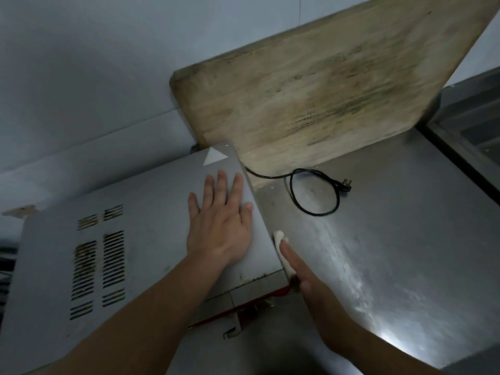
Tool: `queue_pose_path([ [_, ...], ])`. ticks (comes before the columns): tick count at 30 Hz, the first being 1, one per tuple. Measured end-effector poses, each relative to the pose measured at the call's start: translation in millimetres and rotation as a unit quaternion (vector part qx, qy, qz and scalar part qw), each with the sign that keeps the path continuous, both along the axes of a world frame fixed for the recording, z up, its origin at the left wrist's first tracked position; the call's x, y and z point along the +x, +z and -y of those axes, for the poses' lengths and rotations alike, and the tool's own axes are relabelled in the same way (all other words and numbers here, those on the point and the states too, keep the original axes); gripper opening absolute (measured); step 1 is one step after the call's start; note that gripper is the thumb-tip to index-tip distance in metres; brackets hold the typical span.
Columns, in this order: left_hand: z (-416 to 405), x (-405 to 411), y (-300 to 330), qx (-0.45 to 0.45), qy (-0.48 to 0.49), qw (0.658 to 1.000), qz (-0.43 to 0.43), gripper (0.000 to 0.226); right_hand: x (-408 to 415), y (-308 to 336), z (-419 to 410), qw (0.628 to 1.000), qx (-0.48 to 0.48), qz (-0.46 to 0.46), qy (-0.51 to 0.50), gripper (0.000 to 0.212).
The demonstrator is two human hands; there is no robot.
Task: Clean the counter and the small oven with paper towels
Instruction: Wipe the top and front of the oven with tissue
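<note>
Your left hand lay flat and open on top of the small oven, fingers spread near its right edge. Your right hand, fingers straight, pressed a folded paper towel against the oven's right side wall, just above the steel surface. Farther off, the black power cord curled unplugged on that surface, and a worn wooden cutting board leaned against the wall.
</note>
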State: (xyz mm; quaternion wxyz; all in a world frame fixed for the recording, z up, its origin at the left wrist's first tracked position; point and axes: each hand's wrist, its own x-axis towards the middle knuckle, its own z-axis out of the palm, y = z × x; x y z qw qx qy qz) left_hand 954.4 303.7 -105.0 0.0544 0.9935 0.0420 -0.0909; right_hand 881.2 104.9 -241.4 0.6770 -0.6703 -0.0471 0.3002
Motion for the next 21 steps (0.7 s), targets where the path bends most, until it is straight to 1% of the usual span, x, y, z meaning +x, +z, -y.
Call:
queue_pose_path([
  [1,0,0,0,-0.001,0.001,1.000,0.000,0.061,-5,-5,3,1.000,-0.015,0.017,-0.001,0.040],
  [2,-1,0,0,-0.001,0.001,1.000,-0.001,0.061,-6,6,1,0.999,-0.012,0.043,-0.002,0.046],
  [3,-1,1,0,0.000,0.001,1.000,-0.001,0.061,-2,25,-3,0.998,0.001,0.054,-0.026,0.054],
  [4,-1,1,-1,0.000,0.000,1.000,0.000,0.061,7,39,-11,0.997,-0.011,0.062,-0.036,0.055],
  [5,-1,1,-1,0.001,0.001,1.000,0.002,0.062,15,55,-16,0.998,0.014,0.049,-0.035,0.049],
  [6,-1,1,-1,0.001,0.003,1.000,0.003,0.062,27,60,-22,0.997,0.029,0.068,-0.035,0.045],
  [7,-1,1,-1,0.000,0.003,1.000,0.003,0.062,42,71,-28,0.994,0.044,0.092,-0.028,0.051],
  [8,0,1,-1,-0.001,0.003,1.000,0.004,0.062,62,76,-35,0.992,0.031,0.117,-0.018,0.067],
  [9,1,1,-1,-0.002,0.003,1.000,0.005,0.062,83,78,-42,0.992,0.025,0.124,-0.014,0.081],
  [10,0,1,-1,-0.003,0.003,1.000,0.007,0.062,103,80,-50,0.993,0.026,0.115,-0.016,0.085],
  [11,0,1,-1,-0.005,0.002,1.000,0.009,0.062,124,82,-60,0.993,0.040,0.106,-0.012,0.080],
  [13,0,2,-1,-0.008,0.001,1.000,0.009,0.063,159,85,-75,0.994,0.072,0.084,-0.016,0.058],
  [14,0,3,-1,-0.011,0.001,1.000,0.009,0.063,172,88,-80,0.994,0.079,0.070,-0.018,0.051],
  [16,0,2,-2,-0.012,0.001,1.000,0.011,0.063,189,82,-88,0.995,0.068,0.066,-0.012,0.045],
  [17,0,3,-2,-0.011,0.000,1.000,0.012,0.064,192,82,-91,0.996,0.064,0.058,-0.011,0.047],
  [19,0,3,-2,-0.009,-0.002,1.000,0.014,0.065,186,87,-93,0.997,0.065,0.046,-0.027,0.059],
  [21,1,4,0,-0.005,-0.004,1.000,0.012,0.067,169,89,-85,0.995,0.066,0.067,-0.023,0.069],
])
